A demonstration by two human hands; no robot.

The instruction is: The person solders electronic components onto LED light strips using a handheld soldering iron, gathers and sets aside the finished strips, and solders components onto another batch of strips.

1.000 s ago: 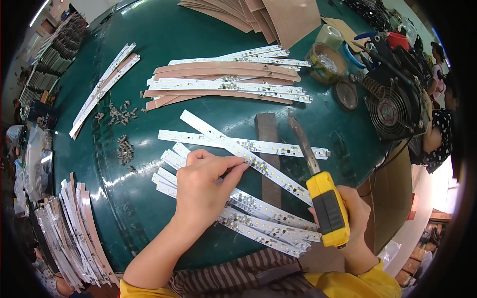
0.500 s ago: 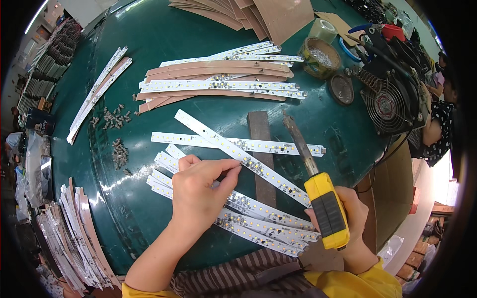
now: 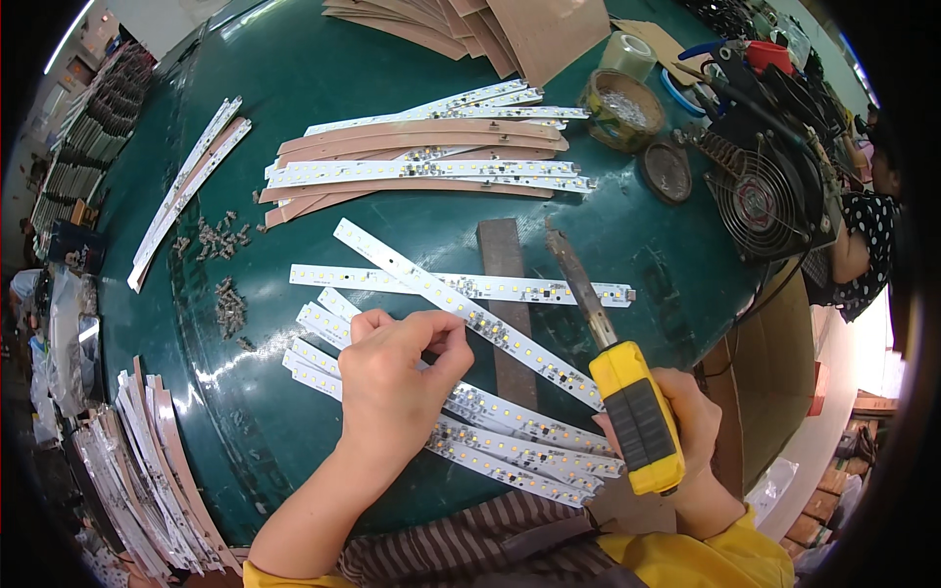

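Observation:
My right hand [image 3: 691, 416] is wrapped round the handle of a yellow and black soldering gun [image 3: 637, 416]. Its worn metal tip [image 3: 557, 235] points away from me, above the table. A white LED strip board [image 3: 421, 279] lies aslant in front of my hands, its near right end by the gun and my right thumb. My left hand [image 3: 397, 377] is closed in a pinch at this board's near edge; anything between the fingertips is too small to make out. Another LED board [image 3: 578, 292] crosses beneath the slanted one, over a dark flat bar [image 3: 515, 377]. Several more boards [image 3: 520, 451] fan out under my left hand.
Small metal parts [image 3: 223, 235] lie in heaps on the green table at left. Behind are stacked LED boards with brown strips [image 3: 412, 137]. At right stand a tub [image 3: 622, 108], a round tin [image 3: 665, 171] and a fan [image 3: 760, 201]. A person [image 3: 863, 255] sits beyond.
The left fingers have curled in a little and drawn slightly back along the slanted board's edge. The whole view has shifted a bit; the soldering gun stays in my right hand.

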